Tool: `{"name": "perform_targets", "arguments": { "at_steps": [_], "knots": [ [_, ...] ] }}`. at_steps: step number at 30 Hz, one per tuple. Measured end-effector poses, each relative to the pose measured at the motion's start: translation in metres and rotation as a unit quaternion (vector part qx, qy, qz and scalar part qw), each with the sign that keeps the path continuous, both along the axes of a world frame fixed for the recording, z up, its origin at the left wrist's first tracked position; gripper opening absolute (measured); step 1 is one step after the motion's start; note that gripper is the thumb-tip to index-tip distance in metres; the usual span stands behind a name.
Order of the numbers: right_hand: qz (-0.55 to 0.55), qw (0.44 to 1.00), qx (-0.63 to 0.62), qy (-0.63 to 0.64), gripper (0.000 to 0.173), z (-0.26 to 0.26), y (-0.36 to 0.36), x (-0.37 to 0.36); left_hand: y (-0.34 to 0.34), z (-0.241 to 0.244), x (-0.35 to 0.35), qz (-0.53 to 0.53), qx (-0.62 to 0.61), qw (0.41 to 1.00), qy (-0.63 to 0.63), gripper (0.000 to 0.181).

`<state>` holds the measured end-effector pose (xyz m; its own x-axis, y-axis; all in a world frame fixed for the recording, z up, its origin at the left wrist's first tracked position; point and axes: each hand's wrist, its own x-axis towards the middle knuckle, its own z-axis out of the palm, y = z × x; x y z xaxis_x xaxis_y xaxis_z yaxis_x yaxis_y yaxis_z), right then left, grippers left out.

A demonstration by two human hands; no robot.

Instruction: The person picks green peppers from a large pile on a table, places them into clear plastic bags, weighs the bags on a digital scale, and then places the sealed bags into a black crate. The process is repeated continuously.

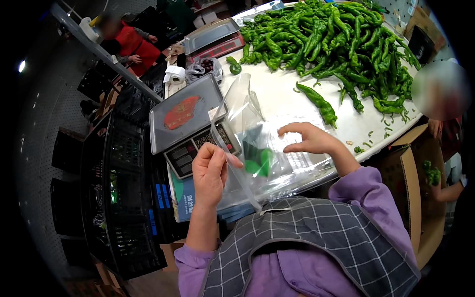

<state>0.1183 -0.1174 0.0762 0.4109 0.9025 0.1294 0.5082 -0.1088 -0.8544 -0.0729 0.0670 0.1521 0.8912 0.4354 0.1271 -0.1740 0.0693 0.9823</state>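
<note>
My left hand pinches the edge of a clear plastic bag that bears a green print. The bag stands partly opened out between my hands, beside a digital scale with a metal pan. Just right of the bag, my right hand has its thumb and fingers apart, with nothing seen between them. Beyond it a single long green pepper lies on the white table. A large heap of green peppers covers the far part of the table. More clear plastic lies along the near edge.
A second scale, a label roll and a bag of dark red fruit stand at the back left. Black crates are stacked to the left. At right are a cardboard box and a person's hand. Another person in red stands behind.
</note>
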Motion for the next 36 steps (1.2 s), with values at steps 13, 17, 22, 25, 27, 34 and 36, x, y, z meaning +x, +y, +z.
{"name": "perform_targets", "arguments": {
  "at_steps": [13, 17, 22, 25, 27, 34, 36],
  "knots": [
    [-0.129, 0.977, 0.089, 0.145, 0.025, 0.034, 0.065, -0.100, 0.022, -0.063, -0.001, -0.162, -0.158, 0.972, -0.066, 0.012],
    [-0.217, 0.952, 0.096, 0.196, 0.012, 0.019, 0.049, -0.081, 0.017, -0.057, 0.004, -0.135, -0.128, 0.981, -0.052, 0.013],
    [-0.161, 0.947, 0.131, 0.244, 0.013, 0.031, 0.050, -0.072, 0.009, -0.057, 0.019, -0.090, -0.117, 0.988, -0.034, 0.012],
    [-0.123, 0.957, 0.133, 0.227, 0.020, 0.027, 0.051, -0.073, -0.005, -0.056, 0.028, -0.113, -0.131, 0.984, -0.039, 0.012],
    [-0.110, 0.937, 0.149, 0.295, 0.022, 0.025, 0.043, -0.061, -0.014, -0.055, 0.033, -0.081, -0.170, 0.981, -0.035, 0.016],
    [-0.156, 0.969, 0.136, 0.133, 0.019, 0.033, 0.030, 0.018, -0.013, -0.037, 0.056, 0.005, -0.066, 0.997, -0.029, 0.015],
    [-0.211, 0.946, 0.246, -0.018, 0.015, 0.065, 0.033, 0.073, 0.002, -0.009, 0.075, 0.068, 0.023, 0.993, -0.097, 0.015]
  ]
}}
